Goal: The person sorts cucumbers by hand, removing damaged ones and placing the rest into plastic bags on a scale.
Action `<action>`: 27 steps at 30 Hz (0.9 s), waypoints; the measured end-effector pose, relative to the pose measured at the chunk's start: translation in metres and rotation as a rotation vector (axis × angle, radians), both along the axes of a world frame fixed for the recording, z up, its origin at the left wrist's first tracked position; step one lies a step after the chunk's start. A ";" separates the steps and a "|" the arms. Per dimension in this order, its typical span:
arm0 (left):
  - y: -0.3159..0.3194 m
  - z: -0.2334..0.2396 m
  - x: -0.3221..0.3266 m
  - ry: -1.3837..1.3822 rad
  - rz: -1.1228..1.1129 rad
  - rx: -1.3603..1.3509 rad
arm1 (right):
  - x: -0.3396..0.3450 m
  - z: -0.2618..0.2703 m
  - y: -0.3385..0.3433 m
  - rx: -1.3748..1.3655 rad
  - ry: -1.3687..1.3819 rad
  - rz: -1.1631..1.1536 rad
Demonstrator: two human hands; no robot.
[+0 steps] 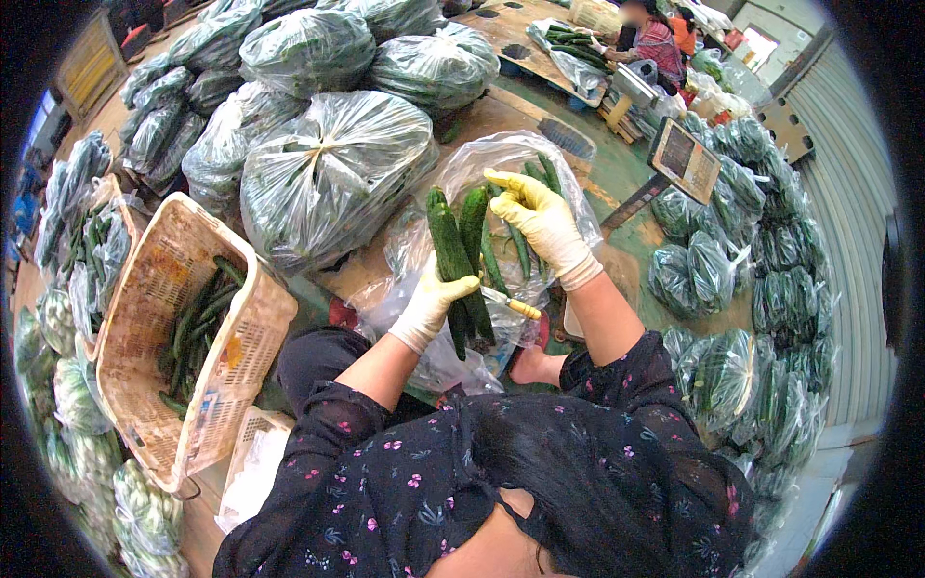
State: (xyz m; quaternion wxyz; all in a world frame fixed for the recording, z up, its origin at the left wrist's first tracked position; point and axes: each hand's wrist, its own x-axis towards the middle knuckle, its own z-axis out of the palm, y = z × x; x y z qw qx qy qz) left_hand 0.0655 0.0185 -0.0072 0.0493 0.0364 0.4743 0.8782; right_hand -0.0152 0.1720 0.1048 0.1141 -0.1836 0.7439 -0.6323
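Observation:
In the middle of the view, my left hand (435,298), in a pale glove, is shut around a few long green cucumbers (452,238). They stand nearly upright in its grip, their far ends pointing away from me. My right hand (536,217), in a yellowed glove, is raised just right of them. Its fingers are bent and apart, and nothing shows between them. Below both hands, a clear plastic bag (498,152) lies spread open with several loose cucumbers (519,249) in it. A small knife with a yellow handle (522,309) shows beside my left thumb, its blade partly hidden.
Large bags filled with cucumbers (336,180) are heaped ahead and left. A tilted plastic crate (271,318) holding cucumbers is at my left. A scale display (685,160) stands on the right, before rows of bagged cucumbers (723,376). A person (657,50) sits farther off.

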 end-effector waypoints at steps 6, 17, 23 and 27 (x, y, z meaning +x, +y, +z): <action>0.000 -0.004 0.004 0.002 0.010 -0.076 | 0.010 -0.003 -0.011 -0.048 0.028 -0.023; 0.001 -0.006 0.005 0.005 -0.001 -0.125 | 0.013 -0.012 -0.014 -0.122 0.161 -0.130; 0.005 -0.001 0.004 0.012 0.064 -0.178 | 0.011 -0.018 -0.010 -0.010 0.425 -0.218; 0.004 -0.006 0.003 0.026 0.086 -0.144 | 0.023 -0.005 -0.020 0.206 0.662 -0.209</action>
